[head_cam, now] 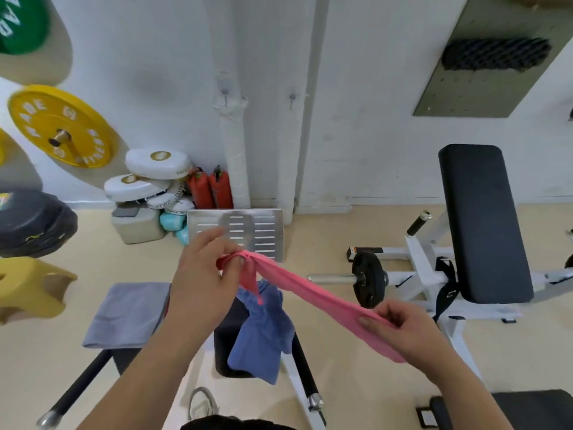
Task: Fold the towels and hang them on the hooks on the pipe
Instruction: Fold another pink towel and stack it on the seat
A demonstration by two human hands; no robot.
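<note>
Pink towel (310, 293) stretched taut; white pad (159, 201) reads STARLIGHT.

Both your arms out front. Left hand (203, 274) pinches towel (310, 293) high; right hand (403, 330) grips it lower.

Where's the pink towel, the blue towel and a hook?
pink towel (313, 295): head view, middle of its stretched span.
blue towel (263, 336): head view, its hanging centre.
hook (224, 90): head view, the left one's plate.

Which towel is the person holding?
The pink towel, stretched between the left hand and the right hand. The grey towel lies flat, and the blue towel hangs crumpled below.
</note>
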